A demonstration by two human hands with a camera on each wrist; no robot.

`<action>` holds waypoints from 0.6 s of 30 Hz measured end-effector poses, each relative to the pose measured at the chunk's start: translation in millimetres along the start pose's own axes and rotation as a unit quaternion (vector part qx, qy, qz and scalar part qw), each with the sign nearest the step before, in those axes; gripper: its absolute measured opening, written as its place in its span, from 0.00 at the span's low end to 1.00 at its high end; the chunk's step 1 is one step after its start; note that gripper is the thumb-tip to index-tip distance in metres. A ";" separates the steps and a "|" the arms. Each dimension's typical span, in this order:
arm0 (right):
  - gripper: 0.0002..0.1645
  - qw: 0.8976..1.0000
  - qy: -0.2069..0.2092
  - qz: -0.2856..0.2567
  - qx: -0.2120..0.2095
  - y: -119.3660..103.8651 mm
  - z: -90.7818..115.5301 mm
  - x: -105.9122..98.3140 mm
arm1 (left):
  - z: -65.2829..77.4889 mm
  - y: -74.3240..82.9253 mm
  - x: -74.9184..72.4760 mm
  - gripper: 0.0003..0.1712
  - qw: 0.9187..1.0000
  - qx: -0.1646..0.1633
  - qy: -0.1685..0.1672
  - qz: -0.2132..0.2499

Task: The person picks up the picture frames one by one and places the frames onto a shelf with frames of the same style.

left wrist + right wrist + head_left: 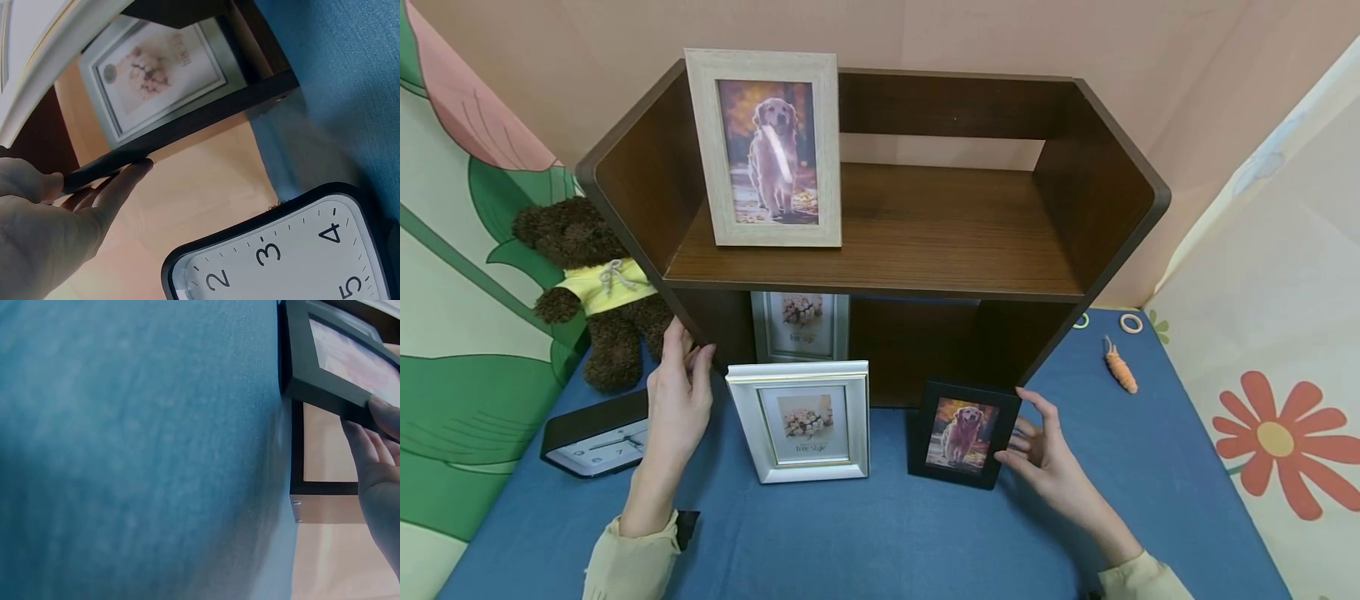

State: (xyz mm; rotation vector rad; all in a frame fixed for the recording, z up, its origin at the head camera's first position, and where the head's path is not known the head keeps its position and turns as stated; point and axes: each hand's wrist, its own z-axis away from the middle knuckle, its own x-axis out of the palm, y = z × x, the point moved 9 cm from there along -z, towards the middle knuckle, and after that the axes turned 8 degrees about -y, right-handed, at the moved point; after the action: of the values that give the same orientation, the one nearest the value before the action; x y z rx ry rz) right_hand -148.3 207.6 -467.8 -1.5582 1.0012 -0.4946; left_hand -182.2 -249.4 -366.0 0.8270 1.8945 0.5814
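My left hand (679, 400) pinches the front edge of the left side panel of a dark brown wooden shelf (925, 225). In the left wrist view, thumb and fingers lie on opposite faces of that panel (187, 125). At the right, my right hand (1048, 458) holds a small black photo frame (962, 433) with a dog picture by its right edge. The frame leans upright on the blue cloth, in front of the shelf. Between the hands stands a silver-white photo frame (812, 421) with a flower print.
A cream photo frame (775, 150) stands on the upper shelf board, a grey-green one (842, 329) in the lower compartment. Left of the shelf are a brown teddy bear (610, 292) and a black-rimmed clock (597, 437). Rings and a carrot toy (1120, 367) lie far right.
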 end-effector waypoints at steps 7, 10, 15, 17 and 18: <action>0.59 1.000 -0.001 -0.010 0.003 -1.8 0.1 0.0 | -0.3 0.4 0.3 0.34 1.000 -0.003 -0.001 0.003; 0.58 1.000 -0.001 -0.015 0.002 -2.4 0.7 0.0 | -0.3 0.4 0.6 0.35 1.000 -0.002 0.000 0.002; 0.57 1.000 -0.007 -0.020 -0.006 -4.1 1.3 1.0 | 0.2 0.3 0.9 0.34 1.000 0.000 0.003 -0.001; 0.57 1.000 -0.011 -0.020 -0.009 -5.3 1.0 1.4 | 0.3 0.0 1.1 0.33 1.000 0.001 0.004 -0.002; 0.57 1.000 -0.012 -0.020 -0.011 -6.1 0.7 1.4 | 0.3 -0.1 1.1 0.34 1.000 0.002 0.004 -0.003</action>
State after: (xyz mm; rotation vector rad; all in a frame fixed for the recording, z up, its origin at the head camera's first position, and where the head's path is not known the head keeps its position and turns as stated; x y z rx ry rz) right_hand -145.0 206.6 -462.6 -1.6019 0.9619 -0.4926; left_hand -182.3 -248.6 -366.8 0.8221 1.9054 0.5793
